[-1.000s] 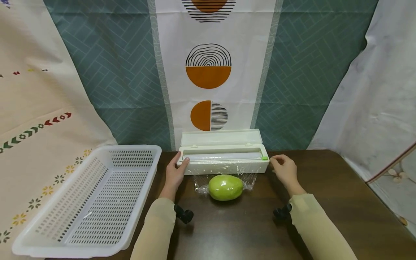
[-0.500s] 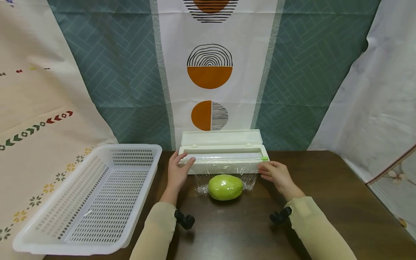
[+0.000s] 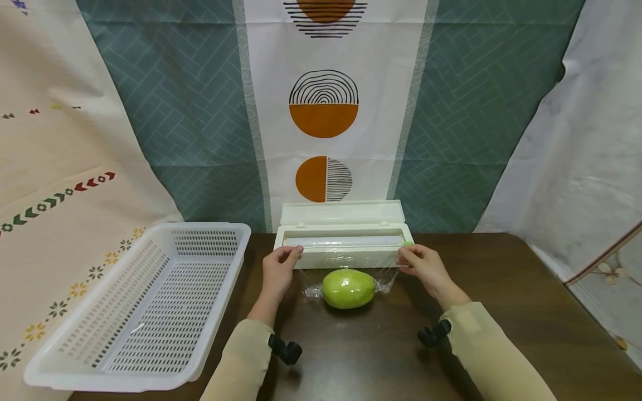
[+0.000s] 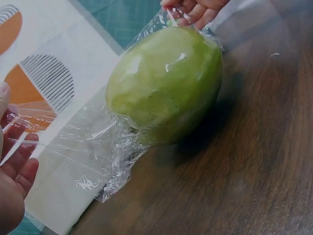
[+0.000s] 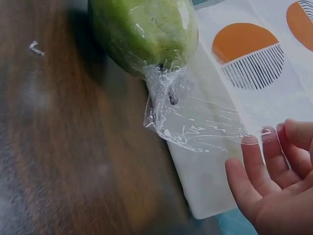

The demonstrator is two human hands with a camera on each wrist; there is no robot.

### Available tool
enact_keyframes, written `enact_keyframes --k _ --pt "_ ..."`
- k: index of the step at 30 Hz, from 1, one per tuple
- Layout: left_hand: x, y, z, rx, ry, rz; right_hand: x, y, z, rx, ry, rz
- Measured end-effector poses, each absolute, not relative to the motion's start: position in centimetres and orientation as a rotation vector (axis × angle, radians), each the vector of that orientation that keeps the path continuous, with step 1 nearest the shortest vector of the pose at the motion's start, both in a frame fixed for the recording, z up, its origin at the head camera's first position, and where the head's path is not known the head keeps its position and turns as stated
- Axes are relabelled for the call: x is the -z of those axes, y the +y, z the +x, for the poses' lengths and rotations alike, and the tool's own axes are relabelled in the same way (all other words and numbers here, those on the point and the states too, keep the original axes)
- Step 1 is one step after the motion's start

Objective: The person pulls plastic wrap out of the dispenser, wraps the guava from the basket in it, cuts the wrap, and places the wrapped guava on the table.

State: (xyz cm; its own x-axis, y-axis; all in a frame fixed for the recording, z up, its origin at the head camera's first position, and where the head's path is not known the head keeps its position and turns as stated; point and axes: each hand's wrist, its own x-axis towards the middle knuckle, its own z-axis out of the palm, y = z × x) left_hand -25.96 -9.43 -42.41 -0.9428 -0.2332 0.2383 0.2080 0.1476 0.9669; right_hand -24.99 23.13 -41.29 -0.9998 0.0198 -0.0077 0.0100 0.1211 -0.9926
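Observation:
A green mango-like fruit (image 3: 348,289) lies on the table, wrapped in clear cling film that bunches at both ends. From it the cling film (image 4: 88,147) runs back to a white cling-film box (image 3: 351,258), whose lid is up and whose roll (image 3: 346,241) shows inside. My left hand (image 3: 278,273) pinches the film's left edge between thumb and fingers at the box's front. At the right end, my right hand (image 3: 426,273) pinches the other edge, other fingers spread below. In the right wrist view the film (image 5: 205,129) stretches towards those fingertips.
A white perforated plastic basket (image 3: 198,356) stands to the left on the dark wooden table (image 3: 361,356). Behind the box hangs a patterned cloth (image 3: 326,178). A small green slider (image 3: 408,243) sits at the box's right end.
My right hand has moved left from beyond the box's right end to the film's right edge. My left hand has left the box's left end and closed its fingertips on the film.

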Motion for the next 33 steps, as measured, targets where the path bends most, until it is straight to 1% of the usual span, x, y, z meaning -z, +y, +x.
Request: enact_keyframes --k 6,13,25,29,33 --pt "42.8 -9.6 -25.6 2.013 -2.064 0.065 41.7 23.4 -24.2 -2.056 -2.409 0.085" --pt "43.4 -9.8 -25.0 2.115 -2.063 0.096 42.2 23.8 -23.4 -2.104 -2.39 0.133" --pt "43.7 -10.1 -24.2 2.217 -2.116 0.026 42.5 24.3 -22.7 -2.136 -2.376 0.182" --pt "43.5 -10.0 -23.8 2.226 -2.209 -0.03 42.6 24.2 -22.5 -2.138 -2.381 0.187" --pt "43.4 -9.8 -23.2 2.144 -2.302 -0.188 42.5 24.1 -22.4 -2.14 -2.391 0.204"
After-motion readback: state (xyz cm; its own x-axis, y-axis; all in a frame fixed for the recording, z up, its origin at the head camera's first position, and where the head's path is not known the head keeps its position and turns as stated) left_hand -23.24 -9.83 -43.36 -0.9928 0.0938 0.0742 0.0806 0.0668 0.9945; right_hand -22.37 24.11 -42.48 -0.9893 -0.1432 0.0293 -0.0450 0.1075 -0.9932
